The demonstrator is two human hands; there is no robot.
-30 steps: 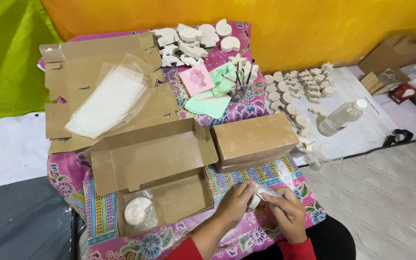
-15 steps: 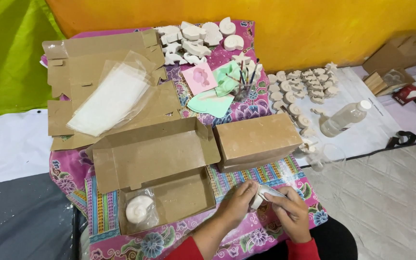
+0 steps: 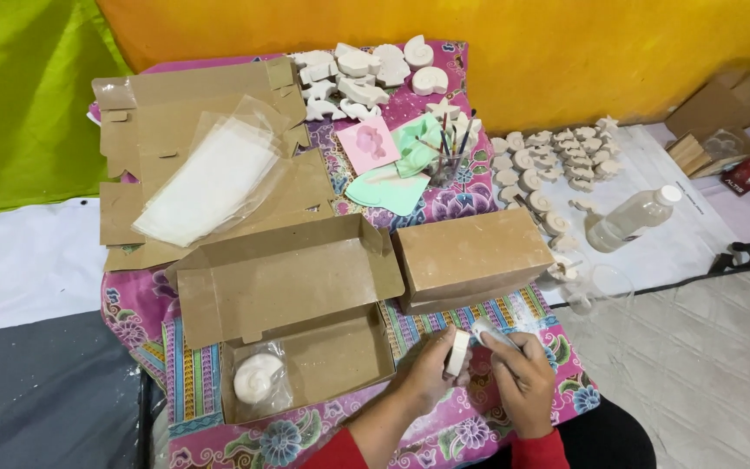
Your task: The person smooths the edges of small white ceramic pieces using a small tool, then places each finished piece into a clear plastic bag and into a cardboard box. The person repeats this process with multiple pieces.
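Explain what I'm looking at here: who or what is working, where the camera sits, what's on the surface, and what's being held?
No machine here: a person with bare hands, filmed by a camera on their head looking down. The left hand holds a small white plaster piece; the right hand holds a clear plastic bag against it. They work over a low table with a patterned pink cloth. On it lie an open cardboard box containing a bagged white shell figure, a closed cardboard box, flat cardboard under clear bags, and more white figures. A plastic bottle lies to the right.
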